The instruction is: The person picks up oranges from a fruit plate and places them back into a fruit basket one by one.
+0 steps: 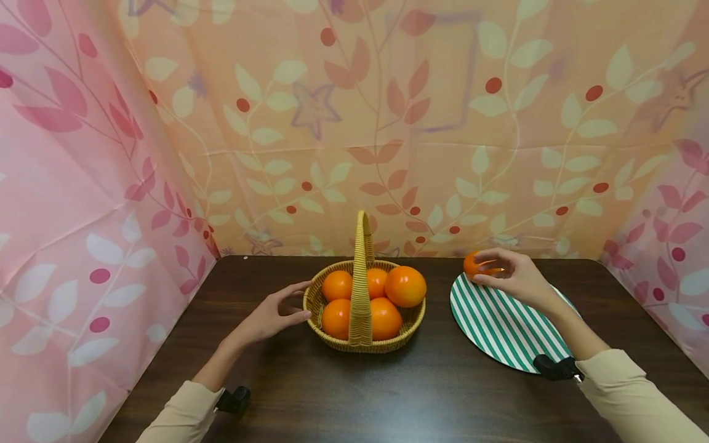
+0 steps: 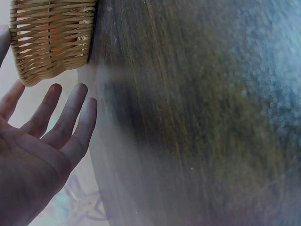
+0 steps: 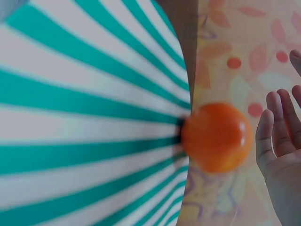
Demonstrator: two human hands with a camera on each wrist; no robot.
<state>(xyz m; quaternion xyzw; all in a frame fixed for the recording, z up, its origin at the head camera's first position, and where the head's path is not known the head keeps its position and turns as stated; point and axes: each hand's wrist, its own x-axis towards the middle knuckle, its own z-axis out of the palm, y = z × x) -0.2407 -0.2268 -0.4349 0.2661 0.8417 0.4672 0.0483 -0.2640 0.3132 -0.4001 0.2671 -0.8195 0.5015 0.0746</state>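
A yellow wicker basket with an upright handle stands mid-table and holds several oranges. At its left side is my left hand, thumb and index fingertips right at the rim. The left wrist view shows the other fingers of this hand loosely extended below the basket wall. To the right, a single orange sits at the far edge of a round green-and-white striped placemat. My right hand hovers over it, fingers relaxed; a gap shows between fingers and orange in the right wrist view.
Everything stands on a dark wood table. Its far edge meets a patterned cloth backdrop, and a pink cloth hangs along the left. The basket handle rises above the fruit.
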